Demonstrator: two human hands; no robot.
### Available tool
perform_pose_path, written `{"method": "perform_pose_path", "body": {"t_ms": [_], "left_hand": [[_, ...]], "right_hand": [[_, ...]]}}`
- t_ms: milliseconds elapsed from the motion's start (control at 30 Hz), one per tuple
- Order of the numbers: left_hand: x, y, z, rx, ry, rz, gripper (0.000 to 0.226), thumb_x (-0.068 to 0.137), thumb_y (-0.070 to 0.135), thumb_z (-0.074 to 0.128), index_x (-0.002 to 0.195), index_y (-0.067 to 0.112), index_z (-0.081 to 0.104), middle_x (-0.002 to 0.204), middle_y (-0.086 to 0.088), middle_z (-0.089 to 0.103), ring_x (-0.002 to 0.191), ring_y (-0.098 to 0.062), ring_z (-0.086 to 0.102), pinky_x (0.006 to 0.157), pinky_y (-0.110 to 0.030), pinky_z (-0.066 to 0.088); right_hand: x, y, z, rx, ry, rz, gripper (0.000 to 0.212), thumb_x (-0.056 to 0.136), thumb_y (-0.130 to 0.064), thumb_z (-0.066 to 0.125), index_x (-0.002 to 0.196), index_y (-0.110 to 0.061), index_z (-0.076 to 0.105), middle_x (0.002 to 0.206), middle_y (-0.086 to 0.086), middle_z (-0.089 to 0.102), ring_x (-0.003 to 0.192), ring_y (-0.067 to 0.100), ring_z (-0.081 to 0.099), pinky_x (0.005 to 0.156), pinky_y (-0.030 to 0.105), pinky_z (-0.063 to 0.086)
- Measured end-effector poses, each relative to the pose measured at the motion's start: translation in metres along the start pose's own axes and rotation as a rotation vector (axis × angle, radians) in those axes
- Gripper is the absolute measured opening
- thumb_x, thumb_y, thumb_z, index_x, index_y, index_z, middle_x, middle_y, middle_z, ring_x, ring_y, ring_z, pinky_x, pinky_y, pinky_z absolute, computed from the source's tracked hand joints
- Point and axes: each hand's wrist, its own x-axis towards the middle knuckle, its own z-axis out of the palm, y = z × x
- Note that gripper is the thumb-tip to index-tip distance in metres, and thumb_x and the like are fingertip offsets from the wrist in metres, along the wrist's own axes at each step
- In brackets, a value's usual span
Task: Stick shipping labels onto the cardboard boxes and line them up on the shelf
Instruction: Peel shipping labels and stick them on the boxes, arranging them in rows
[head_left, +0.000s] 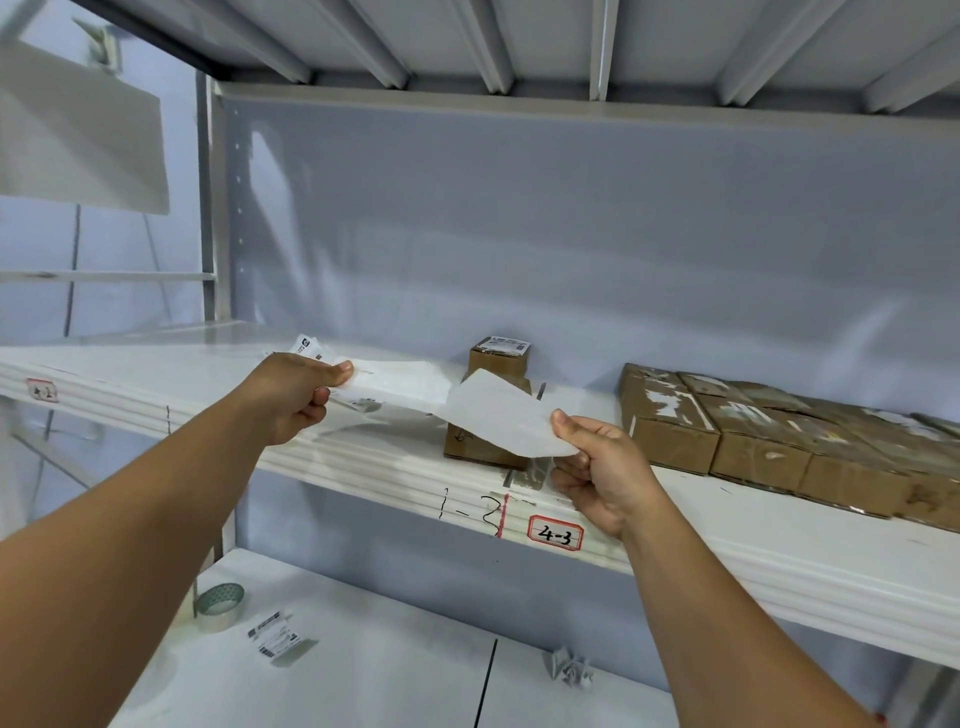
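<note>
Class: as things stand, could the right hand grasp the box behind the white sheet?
Probably not yet: the right hand pinches the label sheet, which hangs before the box; the left hand holds its other end.

Bright, even light; glare on back panel (519, 234); edges warped.

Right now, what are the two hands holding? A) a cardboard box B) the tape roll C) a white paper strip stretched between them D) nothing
C: the left hand pinches one end of the white paper strip and the right hand pinches the other.
</note>
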Motion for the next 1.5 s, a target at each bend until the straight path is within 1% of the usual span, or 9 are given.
{"method": "perform_pose_path", "body": {"t_ms": [233,400,633,800,900,1067,1233,1333,1500], "left_hand": [[-0.004,0.004,-0.023,-0.234,0.135,0.072,0.022,0.09,0.005,0.059,0.071,0.01,0.048,0.064,-0.001,0.036,0.033,-0.003,0.03,0.033,-0.014,0.02],[-0.012,0.007,-0.031,-0.36,0.019,0.104,0.021,0.091,0.009,0.058,0.073,0.014,0.048,0.068,0.003,0.037,0.036,-0.002,0.028,0.034,-0.013,0.021],[-0.023,0.007,-0.019,-0.434,0.052,0.096,0.017,0.091,0.009,0.058,0.075,0.009,0.052,0.075,-0.003,0.044,0.034,-0.001,0.032,0.034,-0.013,0.022],[-0.032,0.011,-0.018,-0.506,0.178,0.119,0.018,0.092,0.009,0.058,0.075,0.008,0.052,0.079,-0.008,0.048,0.032,-0.003,0.033,0.035,-0.013,0.021],[-0.038,0.017,-0.021,-0.544,0.286,0.162,0.02,0.091,0.012,0.06,0.073,0.009,0.052,0.072,-0.003,0.048,0.032,-0.002,0.037,0.034,-0.014,0.024],[-0.044,0.024,-0.028,-0.527,0.419,0.241,0.023,0.09,0.018,0.063,0.071,0.013,0.05,0.068,0.002,0.047,0.039,-0.004,0.041,0.04,-0.015,0.032],[-0.042,0.025,-0.029,-0.488,0.399,0.255,0.025,0.09,0.021,0.063,0.069,0.013,0.051,0.066,0.002,0.048,0.037,-0.003,0.042,0.041,-0.015,0.035],[-0.038,0.02,-0.028,-0.419,0.376,0.278,0.027,0.091,0.022,0.061,0.067,0.012,0.053,0.057,0.003,0.048,0.034,-0.003,0.039,0.04,-0.013,0.034],[-0.033,0.011,-0.024,-0.33,0.397,0.265,0.033,0.092,0.026,0.06,0.062,0.013,0.051,0.052,0.005,0.047,0.032,-0.004,0.039,0.043,-0.017,0.036]], "right_hand": [[0.001,-0.003,-0.003,0.161,0.053,0.006,0.008,0.092,-0.012,0.056,0.09,-0.005,0.061,0.043,-0.001,0.058,0.034,0.006,0.052,0.04,0.016,0.047],[0.008,0.003,0.0,0.064,0.079,-0.022,0.013,0.09,-0.016,0.06,0.082,-0.007,0.063,0.04,-0.004,0.04,0.034,0.005,0.031,0.037,0.015,0.032],[0.012,-0.006,0.024,-0.074,0.141,-0.123,0.03,0.093,-0.005,0.056,0.116,-0.023,0.058,0.097,0.006,0.062,0.07,0.018,0.059,0.052,0.023,0.05],[0.025,-0.024,0.075,-0.481,0.237,-0.439,0.034,0.089,0.001,0.042,0.08,-0.026,0.06,0.092,-0.003,0.064,0.081,0.019,0.057,0.061,0.027,0.044],[0.036,-0.027,0.106,-0.649,0.244,-0.396,0.034,0.086,-0.005,0.042,0.075,-0.024,0.068,0.083,-0.015,0.059,0.094,0.019,0.059,0.081,0.032,0.051],[0.058,-0.015,0.139,-1.192,0.056,-0.33,0.038,0.092,-0.038,0.044,0.063,-0.016,0.051,0.073,0.003,0.052,0.089,0.031,0.057,0.071,0.033,0.039],[0.086,-0.006,0.156,-1.432,-0.008,-0.243,0.037,0.088,-0.012,0.039,0.118,-0.018,0.06,0.126,0.009,0.057,0.116,0.033,0.051,0.096,0.036,0.043],[0.1,-0.001,0.156,-1.554,-0.027,-0.25,0.026,0.087,-0.006,0.038,0.103,-0.012,0.057,0.114,0.014,0.057,0.107,0.035,0.052,0.091,0.035,0.044],[0.1,0.002,0.147,-1.966,0.001,-0.214,0.035,0.089,-0.01,0.037,0.122,-0.012,0.05,0.13,0.015,0.046,0.125,0.033,0.033,0.098,0.04,0.033]]}}
